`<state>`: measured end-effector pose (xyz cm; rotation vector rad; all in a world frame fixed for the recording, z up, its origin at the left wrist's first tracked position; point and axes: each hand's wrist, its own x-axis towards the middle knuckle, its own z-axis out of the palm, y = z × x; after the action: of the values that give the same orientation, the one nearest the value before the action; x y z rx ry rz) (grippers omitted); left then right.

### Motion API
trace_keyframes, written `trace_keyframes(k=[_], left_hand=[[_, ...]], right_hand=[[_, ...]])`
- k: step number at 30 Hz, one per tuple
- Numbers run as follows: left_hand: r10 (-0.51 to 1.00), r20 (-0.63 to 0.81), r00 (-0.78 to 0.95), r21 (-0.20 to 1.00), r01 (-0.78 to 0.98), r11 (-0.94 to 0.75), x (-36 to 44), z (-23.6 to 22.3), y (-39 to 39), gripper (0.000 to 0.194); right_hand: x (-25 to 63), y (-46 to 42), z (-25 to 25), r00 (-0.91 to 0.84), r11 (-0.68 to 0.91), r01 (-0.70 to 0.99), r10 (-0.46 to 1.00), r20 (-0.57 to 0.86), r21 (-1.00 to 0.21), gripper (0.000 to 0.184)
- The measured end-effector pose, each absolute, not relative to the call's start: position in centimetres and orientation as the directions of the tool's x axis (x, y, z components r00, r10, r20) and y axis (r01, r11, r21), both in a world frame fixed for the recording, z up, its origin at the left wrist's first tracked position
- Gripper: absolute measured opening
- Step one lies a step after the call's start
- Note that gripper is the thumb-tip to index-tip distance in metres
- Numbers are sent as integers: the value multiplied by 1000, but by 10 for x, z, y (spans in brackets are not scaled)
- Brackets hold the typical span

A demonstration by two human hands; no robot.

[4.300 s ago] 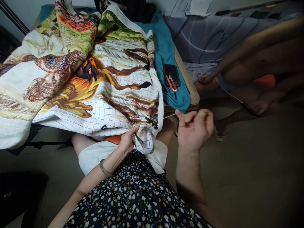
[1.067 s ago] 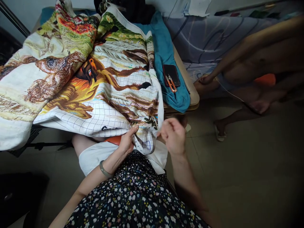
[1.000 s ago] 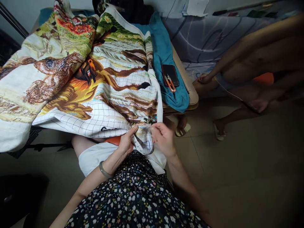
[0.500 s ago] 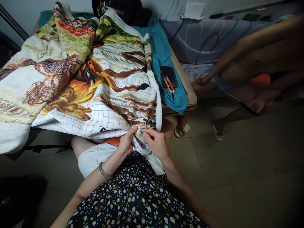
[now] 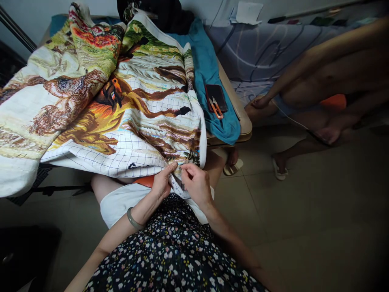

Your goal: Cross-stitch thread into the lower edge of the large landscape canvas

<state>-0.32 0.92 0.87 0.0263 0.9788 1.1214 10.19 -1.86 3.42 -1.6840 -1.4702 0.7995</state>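
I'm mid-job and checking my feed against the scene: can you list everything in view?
Main things visible:
Table: one, beige edge, under the cloths
Embroidered cloth: one, multicoloured on white, table and lap
Teal cloth: one, teal, table's right
Flat rectangular item: one, dark, on teal cloth
Snips: one, orange handles, on flat item
Bundle: one, black, far edge
Paper: one, white, far right
Cord: one, pale, by other person
Other person: one, partly shadowed, right
Sandals: two, pale, floor
Bangle: one, grey-green, left wrist
Left hand: one, bare, gripping embroidered cloth's near edge
Right hand: one, bare, fingers bent at embroidered cloth
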Motion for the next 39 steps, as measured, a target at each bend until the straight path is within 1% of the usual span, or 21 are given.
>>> trace_keyframes(k=[2, 3, 7, 11, 24, 31, 35, 37, 39], left_hand=[[749, -659, 74, 476, -730, 491, -3, 8, 10, 30], [743, -666, 62, 482, -725, 492, -3, 8, 10, 29], [748, -664, 18, 516, -713, 475, -3, 4, 11, 31], [756, -655, 18, 533, -698, 479, -4, 1, 12, 33], [750, -661, 6, 524, -712, 468, -4, 6, 12, 31], [773, -634, 10, 530, -723, 444, -2, 5, 10, 29], [765, -644, -1, 524, -730, 439, -2, 7, 10, 28], [763, -647, -8, 524, -731, 437, -2, 7, 10, 28], [758, -652, -6, 520, -732, 441, -2, 8, 10, 28]], right_hand=[[101, -20, 31, 145, -131, 401, 986, -78, -906, 15], [100, -21, 29, 143, -148, 359, 984, -102, -922, 14], [101, -20, 26, 155, -140, 281, 983, -99, -950, 11], [101, -17, 25, 164, -156, 221, 979, -121, -963, 11], [96, -15, 20, 217, -171, 179, 967, -131, -969, 9], [96, -17, 22, 207, -176, 156, 968, -142, -972, 10], [95, -18, 21, 208, -177, 143, 967, -146, -974, 12], [94, -18, 20, 219, -171, 143, 966, -137, -975, 11], [93, -18, 18, 234, -141, 167, 967, -100, -976, 10]])
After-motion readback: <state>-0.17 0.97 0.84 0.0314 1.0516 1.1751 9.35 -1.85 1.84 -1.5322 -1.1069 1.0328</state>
